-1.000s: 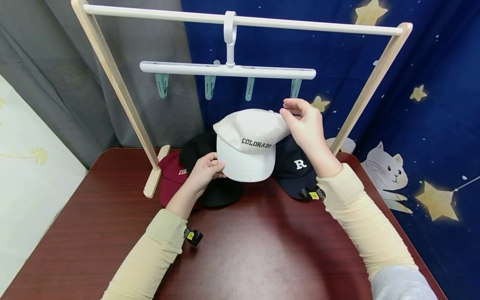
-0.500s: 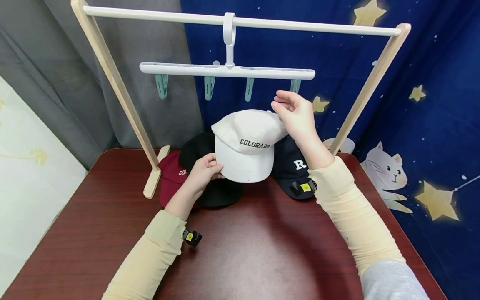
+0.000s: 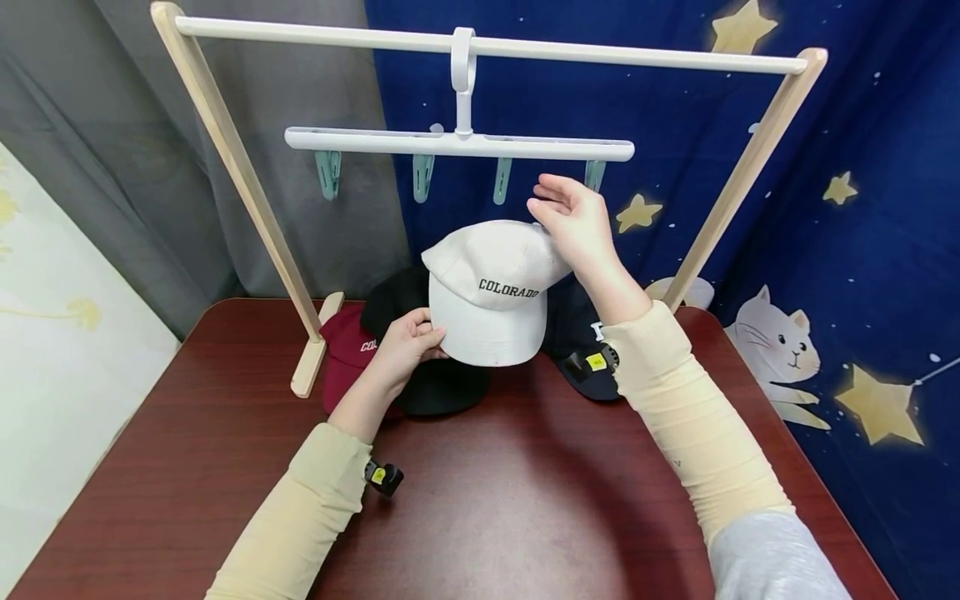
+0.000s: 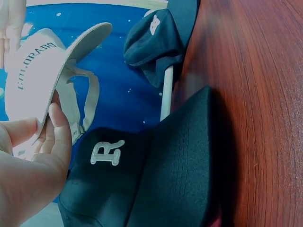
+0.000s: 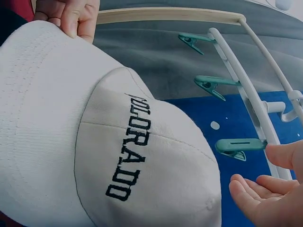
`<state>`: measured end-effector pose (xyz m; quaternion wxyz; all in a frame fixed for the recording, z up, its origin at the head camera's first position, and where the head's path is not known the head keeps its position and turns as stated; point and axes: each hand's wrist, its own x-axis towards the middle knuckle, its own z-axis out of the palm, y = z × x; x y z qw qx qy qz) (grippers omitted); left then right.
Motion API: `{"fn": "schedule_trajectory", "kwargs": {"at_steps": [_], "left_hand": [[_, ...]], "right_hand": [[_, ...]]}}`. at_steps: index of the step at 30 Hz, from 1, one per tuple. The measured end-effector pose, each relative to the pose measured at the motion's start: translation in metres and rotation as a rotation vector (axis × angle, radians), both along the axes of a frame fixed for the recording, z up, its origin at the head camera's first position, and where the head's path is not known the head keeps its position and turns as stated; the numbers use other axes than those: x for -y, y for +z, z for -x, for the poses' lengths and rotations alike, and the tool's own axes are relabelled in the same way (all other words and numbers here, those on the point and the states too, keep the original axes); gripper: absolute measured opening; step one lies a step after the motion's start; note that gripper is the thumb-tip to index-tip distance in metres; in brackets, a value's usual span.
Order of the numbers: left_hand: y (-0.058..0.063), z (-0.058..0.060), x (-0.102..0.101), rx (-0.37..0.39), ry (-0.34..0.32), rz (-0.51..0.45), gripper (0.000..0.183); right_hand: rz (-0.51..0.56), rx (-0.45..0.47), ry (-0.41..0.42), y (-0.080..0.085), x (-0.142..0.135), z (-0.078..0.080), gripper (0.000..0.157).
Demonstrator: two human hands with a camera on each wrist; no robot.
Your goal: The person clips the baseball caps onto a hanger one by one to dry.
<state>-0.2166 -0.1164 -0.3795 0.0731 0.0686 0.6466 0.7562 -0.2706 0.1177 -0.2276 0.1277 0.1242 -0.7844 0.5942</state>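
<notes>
My left hand (image 3: 406, 350) pinches the brim of a white baseball cap (image 3: 498, 258) lettered COLORADO, thumb on one face and fingers behind, as the left wrist view also shows. The cap is held up in the air, brim downward. My right hand (image 3: 581, 225) hovers by the cap's upper right side with loosely bent fingers. From the right wrist, that hand (image 5: 272, 189) appears apart from the cap, its thumb near a green clip (image 5: 241, 144). Several such clips hang from a white hanger bar (image 3: 457, 143), with nothing seen in them.
The hanger hooks over the white rail (image 3: 322, 35) of a wooden-legged rack. On the dark red table (image 3: 480, 492) lie a maroon cap (image 3: 347, 358), a black cap (image 3: 438, 387) and a navy cap (image 3: 573, 329), partly hidden behind the hands and white cap. Curtains hang behind.
My right hand has moved left and slightly up, away from the cap's right edge towards the clips. My left hand and the white cap stay almost still.
</notes>
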Motion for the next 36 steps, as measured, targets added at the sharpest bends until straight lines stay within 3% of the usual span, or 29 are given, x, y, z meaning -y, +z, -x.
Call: {"fn": "schedule_trajectory", "kwargs": {"at_steps": [16, 36], "left_hand": [[-0.001, 0.0, 0.001, -0.006, -0.001, -0.012, 0.02], [-0.001, 0.0, 0.006, -0.011, -0.002, -0.01, 0.021]], "right_hand": [[-0.016, 0.096, 0.021, 0.008, 0.015, 0.014, 0.053], [0.05, 0.192, 0.025, 0.015, 0.025, 0.033, 0.05]]}}
